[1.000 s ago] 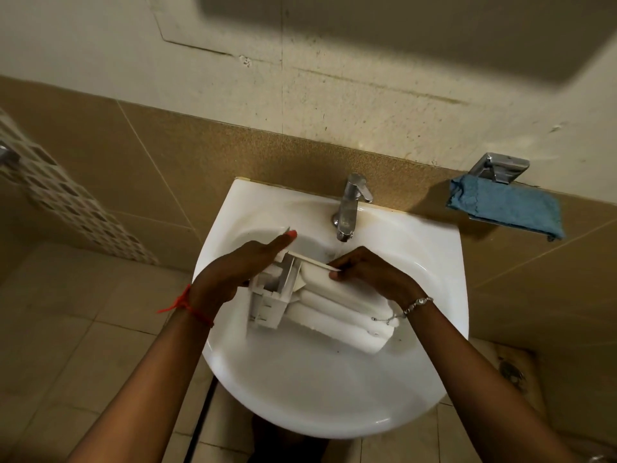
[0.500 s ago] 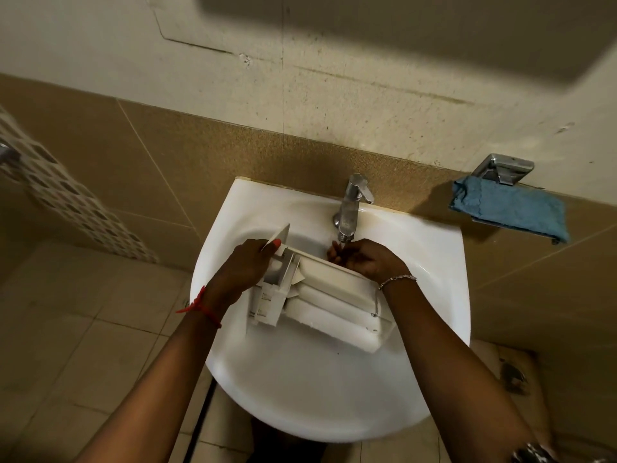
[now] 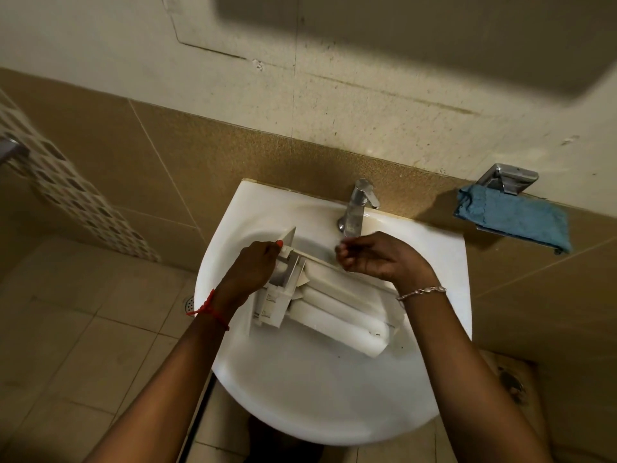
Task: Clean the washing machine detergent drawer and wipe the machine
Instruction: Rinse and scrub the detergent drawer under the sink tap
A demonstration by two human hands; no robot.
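A white detergent drawer (image 3: 337,312) lies tilted in the white wash basin (image 3: 300,406), its front panel toward the left. My left hand (image 3: 253,272) grips the drawer's front end, thumb on its top edge. My right hand (image 3: 374,253) hovers just under the spout of the chrome tap (image 3: 355,207), above the drawer's back rail, with its fingers curled and nothing in them. I cannot tell whether water runs from the tap.
A blue cloth (image 3: 514,218) lies on a chrome wall shelf (image 3: 507,178) right of the basin. Brown tiles and a plastered wall rise behind. The tiled floor has a drain (image 3: 190,304) at the left and a stained patch (image 3: 510,384) at the right.
My right hand left the drawer's top rail and rose to the tap's spout. My left hand shifted its grip on the drawer's front end; the drawer stayed in the basin.
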